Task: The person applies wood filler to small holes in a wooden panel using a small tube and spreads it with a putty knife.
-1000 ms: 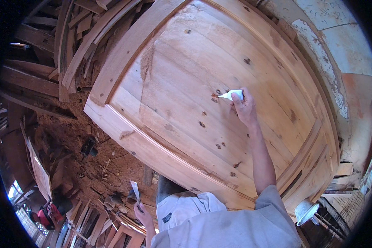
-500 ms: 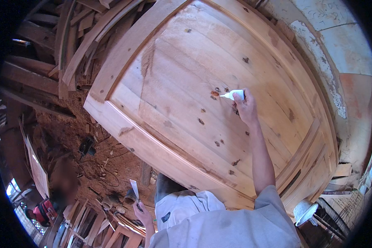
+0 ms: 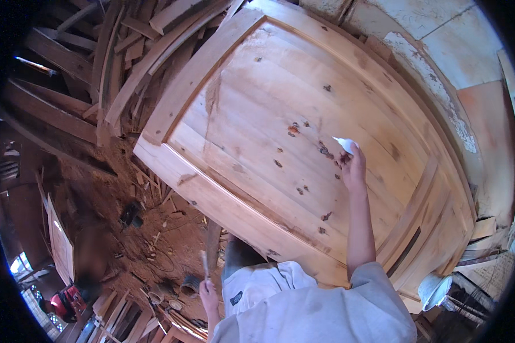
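Note:
A large wooden door panel (image 3: pixel 252 114) with a raised frame lies in front of me. Dark knots and holes dot its boards, one patch (image 3: pixel 293 131) showing reddish-brown. My right hand (image 3: pixel 352 163) is closed round a small white squeeze bottle (image 3: pixel 345 145) with a thin nozzle, held over the panel beside a dark knot (image 3: pixel 325 150). The nozzle points up and to the left, apart from the reddish patch. Low on the left, off the panel's near edge, my left hand (image 3: pixel 208 292) grips a putty knife (image 3: pixel 205 264), its blade upward and seen nearly edge-on.
Scrap timber (image 3: pixel 137 57) is heaped at the far left. Sawdust covers the floor (image 3: pixel 154 228), where a dark power tool (image 3: pixel 131 214) and a tin (image 3: pixel 190 284) sit. A person in red (image 3: pixel 68 303) is at the lower left. A white bucket (image 3: pixel 435 290) stands at the right.
My right hand has drawn the bottle back from the reddish patch, toward the right and nearer me, tipping its nozzle upward. The putty knife has turned edge-on. The whole view has shifted slightly.

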Demonstrator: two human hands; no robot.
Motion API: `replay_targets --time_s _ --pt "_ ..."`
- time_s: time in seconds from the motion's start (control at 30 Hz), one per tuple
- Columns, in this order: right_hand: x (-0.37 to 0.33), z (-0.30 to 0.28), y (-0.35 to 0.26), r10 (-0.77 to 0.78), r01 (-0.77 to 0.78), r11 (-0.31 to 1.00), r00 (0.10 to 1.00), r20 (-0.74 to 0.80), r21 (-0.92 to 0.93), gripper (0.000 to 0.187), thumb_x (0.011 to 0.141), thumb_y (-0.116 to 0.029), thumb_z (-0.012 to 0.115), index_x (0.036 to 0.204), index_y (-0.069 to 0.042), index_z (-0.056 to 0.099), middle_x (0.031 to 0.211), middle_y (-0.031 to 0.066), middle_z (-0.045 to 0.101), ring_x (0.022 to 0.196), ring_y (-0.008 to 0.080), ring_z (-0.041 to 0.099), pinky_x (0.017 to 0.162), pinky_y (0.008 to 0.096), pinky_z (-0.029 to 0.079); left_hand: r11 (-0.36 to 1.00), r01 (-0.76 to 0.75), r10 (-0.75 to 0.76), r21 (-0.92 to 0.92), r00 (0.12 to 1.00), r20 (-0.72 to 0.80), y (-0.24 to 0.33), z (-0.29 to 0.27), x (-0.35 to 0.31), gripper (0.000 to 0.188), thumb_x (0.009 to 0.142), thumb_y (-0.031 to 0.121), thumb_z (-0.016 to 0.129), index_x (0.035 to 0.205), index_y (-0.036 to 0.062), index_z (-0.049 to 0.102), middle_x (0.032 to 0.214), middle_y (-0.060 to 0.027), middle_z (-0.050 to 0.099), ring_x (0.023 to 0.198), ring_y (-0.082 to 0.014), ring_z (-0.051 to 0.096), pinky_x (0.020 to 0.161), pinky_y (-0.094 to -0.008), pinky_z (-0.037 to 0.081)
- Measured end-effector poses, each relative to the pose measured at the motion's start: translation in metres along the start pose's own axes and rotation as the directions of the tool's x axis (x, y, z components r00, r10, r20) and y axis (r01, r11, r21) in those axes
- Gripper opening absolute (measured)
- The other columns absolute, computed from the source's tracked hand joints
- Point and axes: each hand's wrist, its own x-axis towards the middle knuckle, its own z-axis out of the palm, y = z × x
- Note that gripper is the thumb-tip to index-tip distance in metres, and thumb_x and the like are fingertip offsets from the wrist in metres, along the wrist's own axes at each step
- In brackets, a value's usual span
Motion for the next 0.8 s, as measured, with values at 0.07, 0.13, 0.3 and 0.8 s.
replay_targets --time_s 0.07,0.13,0.3,0.8 --pt "-0.022 -0.024 0.001 0.174 -0.11 0.939 0.969 -0.175 0.326 0.025 0.089 -0.031 0.064 0.101 -0.01 0.058 0.076 0.0016 0.057 0.066 0.0125 0.054 0.055 0.0243 0.042 0.991 -0.072 0.071 0.111 0.997 0.014 -0.009 0.005 -0.005 0.03 0.095 0.027 0.054 0.099 -0.0033 0.055 0.083 -0.0167 0.061 0.074 -0.0298 0.06 0.071 -0.0393 0.048" --pt "-0.055 -0.045 -0.001 0.16 -0.065 0.923 0.961 -0.225 0.38 0.029 0.087 -0.033 0.067 0.102 -0.009 0.058 0.077 0.0 0.056 0.073 0.012 0.054 0.061 0.0238 0.042 0.965 -0.136 0.135 0.222 0.991 0.021 -0.013 0.007 -0.007 0.033 0.094 0.03 0.056 0.099 -0.003 0.055 0.083 -0.0191 0.062 0.074 -0.0323 0.061 0.071 -0.0405 0.048" --pt "-0.118 -0.118 0.012 0.134 0.012 0.821 0.968 -0.213 0.571 0.023 0.092 -0.03 0.062 0.096 -0.008 0.056 0.076 0.0 0.053 0.066 0.0116 0.052 0.057 0.0254 0.044 0.971 -0.141 0.161 0.195 0.983 -0.087 -0.002 0.004 -0.013 0.041 0.091 0.038 0.059 0.093 -0.0033 0.055 0.082 -0.0248 0.061 0.082 -0.0433 0.06 0.075 -0.0466 0.046" --pt "-0.267 -0.232 0.03 -0.09 0.364 0.624 0.912 -0.399 0.691 0.023 0.094 -0.03 0.056 0.093 -0.007 0.057 0.075 0.0001 0.055 0.066 0.0116 0.053 0.059 0.026 0.045 0.758 0.092 -0.211 -0.645 0.971 -0.11 0.032 0.015 0.084 0.034 0.099 0.043 0.044 0.093 0.0091 0.047 0.066 -0.0008 0.048 0.049 -0.0111 0.046 0.04 -0.0253 0.035"
